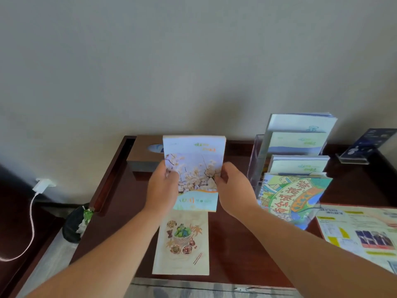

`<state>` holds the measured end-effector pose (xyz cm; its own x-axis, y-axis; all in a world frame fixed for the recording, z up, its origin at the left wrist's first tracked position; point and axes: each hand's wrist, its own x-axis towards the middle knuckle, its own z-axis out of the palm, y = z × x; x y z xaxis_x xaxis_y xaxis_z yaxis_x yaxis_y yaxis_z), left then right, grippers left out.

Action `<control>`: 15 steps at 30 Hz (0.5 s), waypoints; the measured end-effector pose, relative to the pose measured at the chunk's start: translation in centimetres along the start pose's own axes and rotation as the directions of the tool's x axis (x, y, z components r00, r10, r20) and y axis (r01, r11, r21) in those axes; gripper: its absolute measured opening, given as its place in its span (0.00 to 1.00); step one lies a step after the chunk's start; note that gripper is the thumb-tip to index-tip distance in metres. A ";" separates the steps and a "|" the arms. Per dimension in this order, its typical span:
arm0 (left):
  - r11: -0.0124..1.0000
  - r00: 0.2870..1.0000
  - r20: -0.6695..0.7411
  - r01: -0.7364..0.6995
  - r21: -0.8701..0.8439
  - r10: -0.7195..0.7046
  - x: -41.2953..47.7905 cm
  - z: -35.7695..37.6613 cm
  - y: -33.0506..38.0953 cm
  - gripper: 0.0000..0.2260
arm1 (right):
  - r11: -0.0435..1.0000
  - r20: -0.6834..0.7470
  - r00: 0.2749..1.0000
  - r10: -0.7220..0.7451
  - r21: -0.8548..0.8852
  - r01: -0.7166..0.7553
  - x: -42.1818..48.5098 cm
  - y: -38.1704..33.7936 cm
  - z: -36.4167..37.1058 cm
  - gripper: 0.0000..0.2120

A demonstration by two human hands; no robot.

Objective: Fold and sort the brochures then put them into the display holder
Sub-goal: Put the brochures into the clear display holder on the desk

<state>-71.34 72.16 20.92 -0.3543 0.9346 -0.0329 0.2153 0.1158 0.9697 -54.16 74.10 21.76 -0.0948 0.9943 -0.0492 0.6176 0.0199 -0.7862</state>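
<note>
I hold a thick stack of folded blossom brochures [194,162] upright above the dark wooden table [234,244]. My left hand [162,188] grips its left edge and my right hand [235,190] grips its right edge. Below the stack a folded brochure with a food picture [182,239] lies flat on the table. To the right stands the clear tiered display holder [255,160], with pale blue brochures [298,140] in its upper tiers and a colourful map brochure [290,196] in the front tier.
An unfolded leaflet [361,231] lies at the right edge. A brown tissue box [146,155] sits behind the stack, and a small acrylic sign [365,147] stands at far right. A bin [75,222] and a white charger cable [32,211] are on the left.
</note>
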 end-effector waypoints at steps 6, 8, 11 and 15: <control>0.977 0.977 -0.062 -0.209 -0.034 0.206 2.4 2.8 8.2 0.08 | 0.974 -0.132 0.965 -0.226 -0.047 0.222 2.5 -3.2 -8.9 0.03; 0.960 0.961 -0.055 -0.273 -0.058 0.270 2.4 4.6 11.2 0.12 | 0.964 -0.167 0.949 -0.266 -0.041 0.262 3.1 -3.8 -12.6 0.04; 0.934 0.936 -0.075 -0.350 -0.074 0.345 1.9 7.8 15.1 0.15 | 0.947 -0.215 0.924 -0.317 -0.016 0.321 3.9 -4.0 -17.8 0.03; 0.918 0.922 -0.091 -0.384 -0.101 0.375 0.9 12.5 18.1 0.16 | 0.939 -0.239 0.911 -0.335 -0.008 0.343 4.8 -2.3 -23.1 0.04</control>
<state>-56.44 79.33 35.43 -0.3291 0.8747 0.3557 0.2415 -0.2862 0.9272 -38.01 81.27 37.51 -0.1065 0.9246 0.3657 0.5537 0.3606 -0.7505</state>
